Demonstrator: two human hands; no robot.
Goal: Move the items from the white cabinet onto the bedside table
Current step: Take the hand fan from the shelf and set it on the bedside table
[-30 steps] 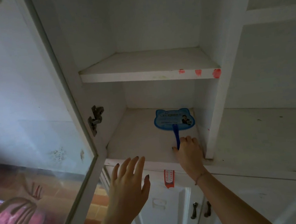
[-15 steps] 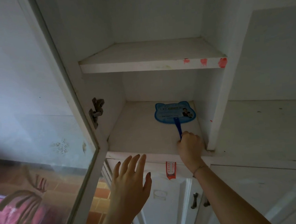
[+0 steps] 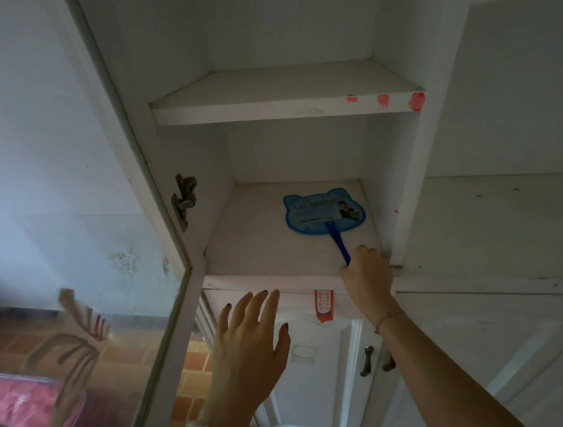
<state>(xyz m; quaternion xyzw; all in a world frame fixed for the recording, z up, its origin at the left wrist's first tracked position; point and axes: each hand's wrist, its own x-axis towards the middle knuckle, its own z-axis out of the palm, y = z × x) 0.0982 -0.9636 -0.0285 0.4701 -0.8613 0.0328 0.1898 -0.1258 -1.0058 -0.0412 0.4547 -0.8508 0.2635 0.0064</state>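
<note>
now the right hand (image 3: pixel 366 274) is gripping the near end of the blue handle (image 3: pixel 338 245) of the fan (image 3: pixel 325 214), fingers curled round it. the fan is lying flat on the lower shelf (image 3: pixel 259 246) of the white cabinet (image 3: pixel 403 174), close to its right wall. the left hand (image 3: pixel 251 347) is hovering below the shelf edge, fingers straight and apart, holding nothing. i am judging this as the picking step; next the fan is needing a lift out past the open glass door (image 3: pixel 72 268), toward the bedside table.
</note>
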